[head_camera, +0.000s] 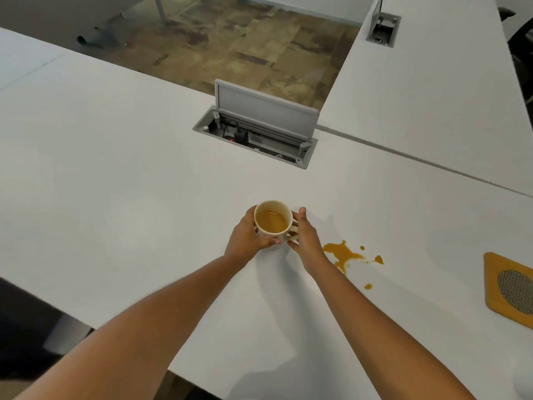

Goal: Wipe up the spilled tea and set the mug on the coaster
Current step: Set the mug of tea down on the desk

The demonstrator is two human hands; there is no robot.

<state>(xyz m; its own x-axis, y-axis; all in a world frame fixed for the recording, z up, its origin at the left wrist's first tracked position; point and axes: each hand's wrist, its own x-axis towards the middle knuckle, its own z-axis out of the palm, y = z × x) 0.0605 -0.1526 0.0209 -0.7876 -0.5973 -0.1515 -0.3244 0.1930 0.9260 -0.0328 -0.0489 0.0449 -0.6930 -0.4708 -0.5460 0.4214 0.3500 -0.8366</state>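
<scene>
Both hands cup the small cream ceramic mug [272, 222], half full of amber tea, upright over the white worktop [115, 183]. The left hand [245, 238] wraps its near-left wall; the right hand [305, 235] curls round the handle side. The orange splash of spilled tea [341, 252] lies just to the right of the right hand, and the square mustard-yellow coaster with a grey woven centre [510, 287] sits well beyond it at the right edge. The set-down therefore runs rightward across the puddle, on the right hand's side. No cloth is in view.
</scene>
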